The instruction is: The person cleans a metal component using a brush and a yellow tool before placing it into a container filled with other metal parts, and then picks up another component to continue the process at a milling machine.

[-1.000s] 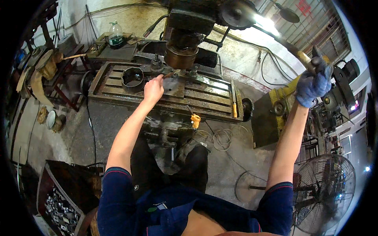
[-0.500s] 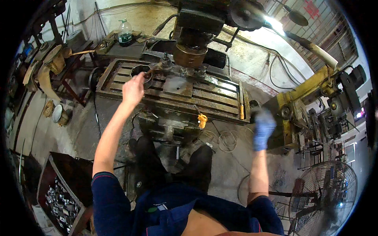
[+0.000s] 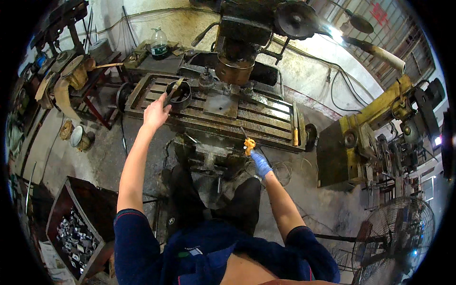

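My bare left hand [image 3: 156, 114] is closed around the dark handle of a brush [image 3: 176, 85]. The brush slants up over the rim of a round dark metal pot [image 3: 187, 100] that stands on the slotted machine table [image 3: 266, 124]. In a blue glove, my right hand [image 3: 261, 164] stretches its fingers toward a yellow air blow gun [image 3: 249, 146] at the front edge of that table. The fingertips are at the gun's lower end; whether they touch it I cannot make out. A thin dark nozzle rises from the gun.
The milling machine's head [image 3: 235, 69] hangs over a flat plate [image 3: 221, 105]. A yellow-handled file [image 3: 296, 135] lies at the table's right end. A bin of metal parts [image 3: 76, 237] stands lower left, a fan [image 3: 394, 242] lower right, and a coiled hose [image 3: 283, 173] lies on the floor.
My right hand has swung left from beside the table's right end to the yellow blow gun. My left hand has drawn slightly back from the pot, still gripping the brush.
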`<act>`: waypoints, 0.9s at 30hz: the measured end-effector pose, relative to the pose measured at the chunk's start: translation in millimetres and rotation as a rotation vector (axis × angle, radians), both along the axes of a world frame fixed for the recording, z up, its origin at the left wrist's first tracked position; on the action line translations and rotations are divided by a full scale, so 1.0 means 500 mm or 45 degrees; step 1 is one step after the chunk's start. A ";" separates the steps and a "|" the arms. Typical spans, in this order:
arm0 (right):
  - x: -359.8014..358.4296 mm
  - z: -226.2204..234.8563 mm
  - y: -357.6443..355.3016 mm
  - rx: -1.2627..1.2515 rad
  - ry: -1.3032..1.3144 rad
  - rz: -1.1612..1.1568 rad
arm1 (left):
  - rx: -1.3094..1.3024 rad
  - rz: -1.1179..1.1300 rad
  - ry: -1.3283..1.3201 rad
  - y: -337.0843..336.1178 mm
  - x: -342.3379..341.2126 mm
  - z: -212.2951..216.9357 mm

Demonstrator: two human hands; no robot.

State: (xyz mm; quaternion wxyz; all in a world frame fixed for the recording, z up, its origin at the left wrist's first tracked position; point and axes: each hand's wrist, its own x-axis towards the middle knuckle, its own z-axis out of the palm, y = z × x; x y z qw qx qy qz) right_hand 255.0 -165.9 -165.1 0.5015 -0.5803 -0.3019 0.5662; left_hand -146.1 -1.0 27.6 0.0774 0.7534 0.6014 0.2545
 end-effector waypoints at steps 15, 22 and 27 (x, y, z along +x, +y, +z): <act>-0.095 0.290 -0.053 0.444 -0.747 -0.215 | -0.167 0.062 -1.023 -0.220 -0.093 -0.110; -0.161 0.438 0.043 -0.178 -2.042 0.556 | -0.392 -0.130 -1.710 -0.251 0.002 -0.148; -0.176 0.463 0.153 -0.182 -2.077 0.507 | -0.480 -0.277 -1.706 -0.240 0.040 -0.076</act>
